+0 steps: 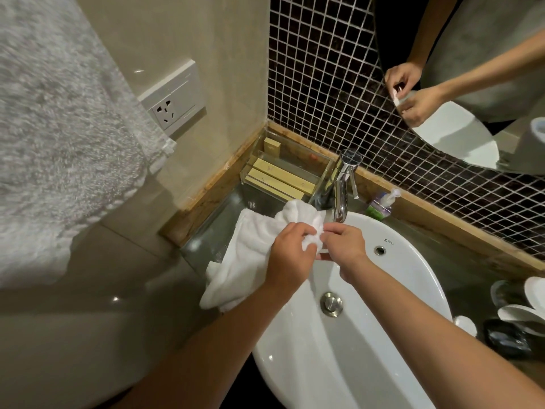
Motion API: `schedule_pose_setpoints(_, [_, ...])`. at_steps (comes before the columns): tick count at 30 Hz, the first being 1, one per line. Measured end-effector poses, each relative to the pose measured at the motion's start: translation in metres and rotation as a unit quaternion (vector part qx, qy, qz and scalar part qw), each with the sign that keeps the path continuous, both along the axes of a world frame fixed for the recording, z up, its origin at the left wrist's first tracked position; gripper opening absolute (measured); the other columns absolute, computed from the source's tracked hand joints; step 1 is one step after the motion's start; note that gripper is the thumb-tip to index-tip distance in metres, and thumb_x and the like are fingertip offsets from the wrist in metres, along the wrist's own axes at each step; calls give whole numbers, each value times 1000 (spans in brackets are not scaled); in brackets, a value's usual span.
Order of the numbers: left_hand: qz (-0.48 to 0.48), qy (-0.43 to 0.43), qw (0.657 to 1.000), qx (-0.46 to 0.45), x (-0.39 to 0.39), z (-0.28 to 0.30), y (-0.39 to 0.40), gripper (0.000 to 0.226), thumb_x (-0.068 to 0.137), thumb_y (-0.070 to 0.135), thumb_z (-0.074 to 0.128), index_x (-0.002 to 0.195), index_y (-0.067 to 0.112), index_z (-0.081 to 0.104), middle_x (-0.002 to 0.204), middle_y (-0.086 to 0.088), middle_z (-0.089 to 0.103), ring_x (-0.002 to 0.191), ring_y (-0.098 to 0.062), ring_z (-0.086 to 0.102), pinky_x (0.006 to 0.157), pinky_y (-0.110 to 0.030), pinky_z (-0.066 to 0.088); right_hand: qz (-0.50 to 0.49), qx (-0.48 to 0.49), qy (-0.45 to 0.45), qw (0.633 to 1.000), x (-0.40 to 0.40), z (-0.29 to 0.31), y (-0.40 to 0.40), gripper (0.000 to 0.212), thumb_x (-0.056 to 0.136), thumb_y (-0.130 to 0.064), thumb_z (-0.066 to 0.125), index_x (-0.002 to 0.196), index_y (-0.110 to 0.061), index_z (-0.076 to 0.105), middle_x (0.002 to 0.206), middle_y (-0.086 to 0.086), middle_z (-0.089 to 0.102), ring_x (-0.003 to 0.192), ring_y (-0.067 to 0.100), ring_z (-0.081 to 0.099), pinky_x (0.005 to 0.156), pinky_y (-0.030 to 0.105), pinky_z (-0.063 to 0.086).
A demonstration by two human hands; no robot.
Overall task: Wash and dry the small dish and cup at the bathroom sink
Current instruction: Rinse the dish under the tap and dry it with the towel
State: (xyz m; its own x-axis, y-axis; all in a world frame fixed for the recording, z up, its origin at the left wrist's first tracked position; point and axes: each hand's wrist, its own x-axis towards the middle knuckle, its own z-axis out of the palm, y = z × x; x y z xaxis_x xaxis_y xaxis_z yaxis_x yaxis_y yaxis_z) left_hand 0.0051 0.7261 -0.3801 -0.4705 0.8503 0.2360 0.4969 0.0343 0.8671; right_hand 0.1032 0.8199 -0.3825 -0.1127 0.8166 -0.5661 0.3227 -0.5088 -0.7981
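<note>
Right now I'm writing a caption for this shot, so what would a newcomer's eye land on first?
Both hands, left and right, meet over the white sink, working a white towel around something small and hidden. Behind them stands the shiny tap, and a mirror at upper right repeats the hands.

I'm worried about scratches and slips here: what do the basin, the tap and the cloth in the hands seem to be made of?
Basin: probably glazed white ceramic, glossy with sharp light reflections. Tap: polished chrome-look metal, mirror-bright. Cloth: soft white terry-like fabric, folding and bunching where both hands grip it.
</note>
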Motion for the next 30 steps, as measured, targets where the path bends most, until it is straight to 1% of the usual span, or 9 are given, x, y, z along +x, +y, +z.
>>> schedule_pose_setpoints(6, [-100,135,985,28,-6,-2,-7,11,80,-12,62,87,-3,63,82,-14,59,71,-27,54,67,-40,49,6,5,-13,1000,3,0,-7,32,79,13,55,87,-11,76,96,13,72,76,30,71,52,35,60])
schedule_pose_setpoints(9, [-146,254,954,54,-12,-5,-8,15,81,-15,55,80,-3,63,76,-16,58,64,-28,50,63,-40,49,18,-3,-8,1000,6,0,-6,31,77,16,57,87,-8,75,96,18,71,75,35,72,54,37,60])
schedule_pose_setpoints(12, [-153,338,927,54,-23,-10,-9,19,82,-14,55,77,2,63,71,-12,54,62,-25,46,56,-37,49,50,4,-11,999,5,4,-5,27,77,14,63,87,-8,75,97,18,71,78,36,72,54,37,59])
schedule_pose_setpoints(14, [-178,375,909,43,-34,-11,-10,17,86,-10,58,79,4,64,73,-11,56,64,-24,50,56,-35,51,67,8,-12,998,2,7,-5,25,79,11,65,87,-11,75,97,15,71,79,34,72,55,37,60])
schedule_pose_setpoints(16, [-218,401,890,6,-46,-7,-10,14,87,-8,59,83,4,64,76,-12,58,68,-25,52,56,-32,49,78,8,-13,997,-2,10,-5,25,81,10,66,92,-11,75,99,13,71,82,32,72,56,38,61])
schedule_pose_setpoints(20, [-248,418,867,-112,-69,13,1,21,77,-5,67,90,9,59,87,-11,56,79,-27,51,53,-33,30,74,5,22,997,-20,22,-3,26,83,9,65,99,-8,74,100,14,71,86,34,71,55,36,60])
schedule_pose_setpoints(24, [-221,450,848,-175,-91,33,8,17,86,6,60,101,12,58,100,-8,53,93,-26,48,62,-39,39,86,9,67,994,-49,40,-2,26,84,11,62,90,-11,73,96,14,72,83,32,71,57,40,62])
schedule_pose_setpoints(27, [-204,463,841,-191,-108,43,5,19,87,15,60,105,12,58,107,-8,53,99,-26,46,65,-35,29,97,12,77,992,-70,47,-2,25,85,12,60,94,-6,75,99,15,72,86,36,72,64,45,63])
schedule_pose_setpoints(30, [-189,470,837,-205,-124,45,2,25,87,11,61,112,14,56,113,-6,53,103,-24,45,69,-34,34,108,17,81,991,-88,46,-3,28,86,11,61,86,-14,75,97,12,72,83,35,72,58,40,62])
